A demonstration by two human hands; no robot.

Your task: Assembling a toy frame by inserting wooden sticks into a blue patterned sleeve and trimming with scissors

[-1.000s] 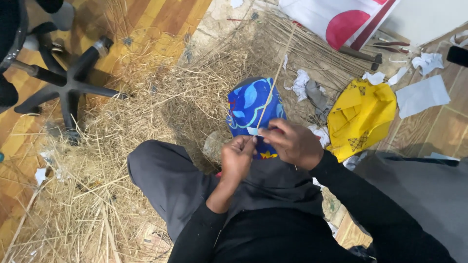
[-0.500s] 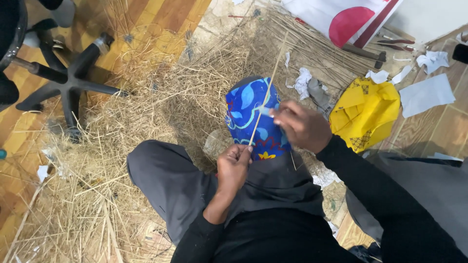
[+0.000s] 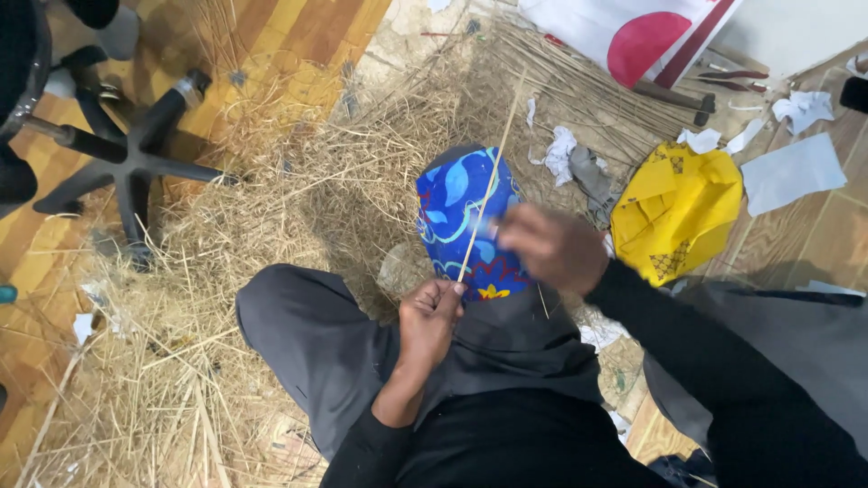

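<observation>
Right hand (image 3: 553,246) is sliding up the thin straw-coloured stick (image 3: 488,185), fingers closed; left hand (image 3: 432,316) is pinching its base over blue patterned cloth (image 3: 452,203); steady pulling needed next.

Hemmed in: loose straw (image 3: 271,217) heaped left and ahead, chair base (image 3: 127,158) beyond it, yellow bag (image 3: 678,208) right; open only above blue cloth (image 3: 457,212).
</observation>
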